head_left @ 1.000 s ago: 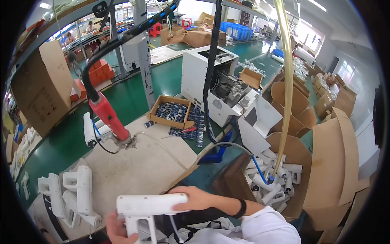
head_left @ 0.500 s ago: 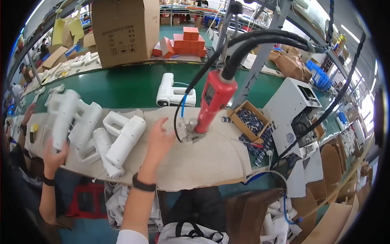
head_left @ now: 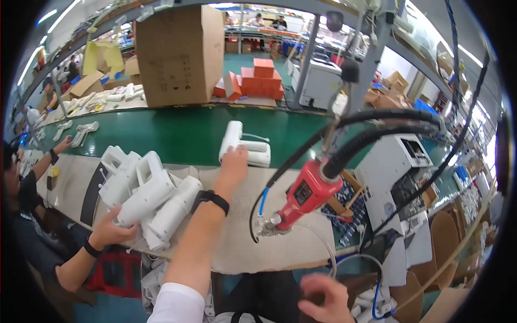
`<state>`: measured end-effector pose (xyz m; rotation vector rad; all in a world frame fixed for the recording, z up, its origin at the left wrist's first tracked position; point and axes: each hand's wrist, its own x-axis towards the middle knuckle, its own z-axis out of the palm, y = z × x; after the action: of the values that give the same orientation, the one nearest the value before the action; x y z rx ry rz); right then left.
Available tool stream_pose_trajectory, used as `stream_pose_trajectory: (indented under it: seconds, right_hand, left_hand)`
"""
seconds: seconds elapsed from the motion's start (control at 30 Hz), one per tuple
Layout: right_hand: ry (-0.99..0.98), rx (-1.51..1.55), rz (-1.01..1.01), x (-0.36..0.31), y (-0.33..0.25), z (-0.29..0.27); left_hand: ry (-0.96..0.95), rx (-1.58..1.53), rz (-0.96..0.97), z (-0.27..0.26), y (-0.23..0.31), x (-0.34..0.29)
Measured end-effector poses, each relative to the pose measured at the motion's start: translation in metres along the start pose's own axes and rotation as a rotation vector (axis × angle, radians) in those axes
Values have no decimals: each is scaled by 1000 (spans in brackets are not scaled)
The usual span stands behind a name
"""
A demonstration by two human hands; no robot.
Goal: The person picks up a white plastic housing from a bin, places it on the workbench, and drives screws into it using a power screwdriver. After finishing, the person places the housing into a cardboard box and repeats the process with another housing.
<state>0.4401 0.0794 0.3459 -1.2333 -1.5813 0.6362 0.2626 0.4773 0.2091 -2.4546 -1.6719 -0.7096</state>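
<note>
My left hand (head_left: 233, 166) reaches far forward, its fingers closed over the near part of a white pistol-shaped appliance housing (head_left: 233, 133). This housing lies on the green belt (head_left: 183, 134), a thin white cable along its far side. Its contact with my fingertips is partly hidden by the hand. At the lower edge my right hand (head_left: 326, 300) is held low in front of me, somewhat blurred, fingers bent and thumb apart, with nothing in it. Between them a red power screwdriver (head_left: 307, 194) hangs tilted over the cardboard-covered bench (head_left: 242, 247), touched by neither hand.
Several white housings (head_left: 175, 207) are piled on the left, where a co-worker's hand (head_left: 113, 232) holds one. Black hoses (head_left: 371, 126) run from the screwdriver. A screw box (head_left: 353, 185) and white machine (head_left: 385, 159) stand right. A large carton (head_left: 177, 59) stands behind the belt.
My left hand has moved forward from beside the screwdriver to the housing on the belt. My right hand has come into view. The co-worker's housing has come down onto the pile.
</note>
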Motion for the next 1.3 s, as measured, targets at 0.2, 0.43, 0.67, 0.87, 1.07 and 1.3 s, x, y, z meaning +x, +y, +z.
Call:
stream_pose_trajectory:
  seconds: [0.2, 0.43, 0.67, 0.87, 1.07, 1.3]
  right_hand:
    - [327, 139, -93, 168, 9, 59]
    - [354, 553, -16, 165, 22, 37]
    - [618, 328, -153, 137, 12, -13]
    - [699, 365, -9, 110, -1, -25]
    - [633, 326, 10, 107, 9, -18]
    - [512, 215, 42, 119, 45, -26]
  left_hand:
    - [-33, 164, 110, 26, 4, 19]
    - [15, 226, 124, 15, 7, 27]
    - [13, -40, 344, -99, 67, -52]
    - [-147, -102, 591, -130, 71, -217]
    - [-501, -167, 559, -157, 54, -218]
    - [-287, -383, -109, -80, 98, -146]
